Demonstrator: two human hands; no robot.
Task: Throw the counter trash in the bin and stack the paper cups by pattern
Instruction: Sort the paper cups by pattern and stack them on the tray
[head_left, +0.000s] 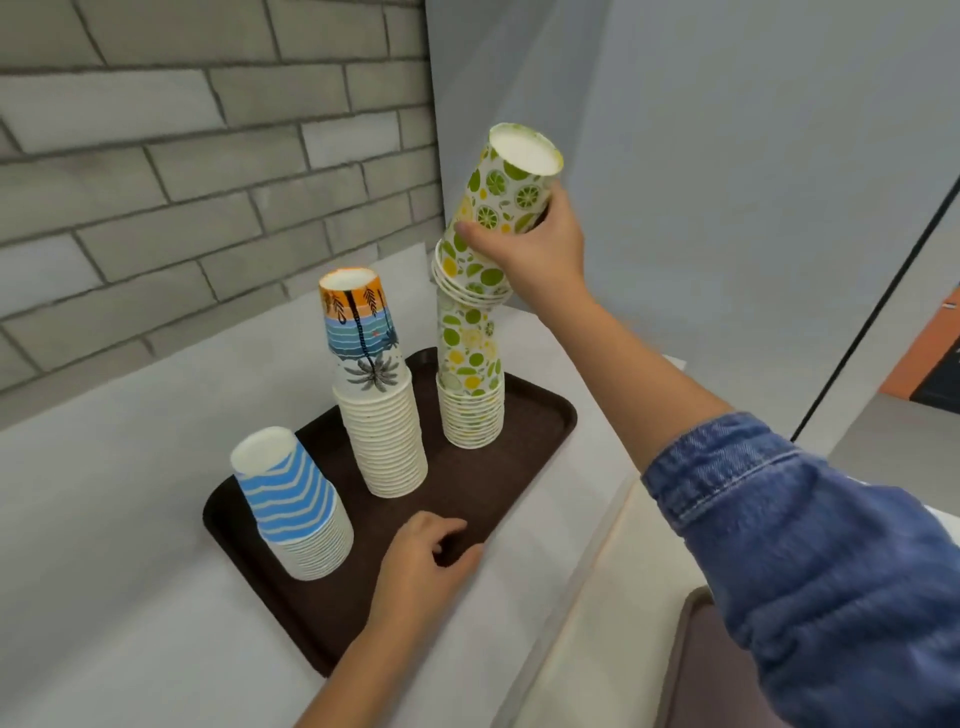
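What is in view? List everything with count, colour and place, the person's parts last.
Counter: one, white, under tray
Brick wall: one, grey, behind counter
Tray: one, brown, on counter
Wave cup stack: one, blue-white, tray's near left
Palm cup stack: one, orange-blue, tray's middle
Citrus cup stack: one, green-yellow, tray's far right
Held citrus cups: few nested, green-yellow, tilted over citrus stack
Sleeve: one, denim blue, right arm
Left grip: one, bare, resting on tray's near edge
Right grip: one, bare, holding held citrus cups

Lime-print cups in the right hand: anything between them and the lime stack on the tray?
Nothing visible. The right hand holds the lime-print cups tilted, right over the top of the lime stack. The palm-print stack stands apart to the side.
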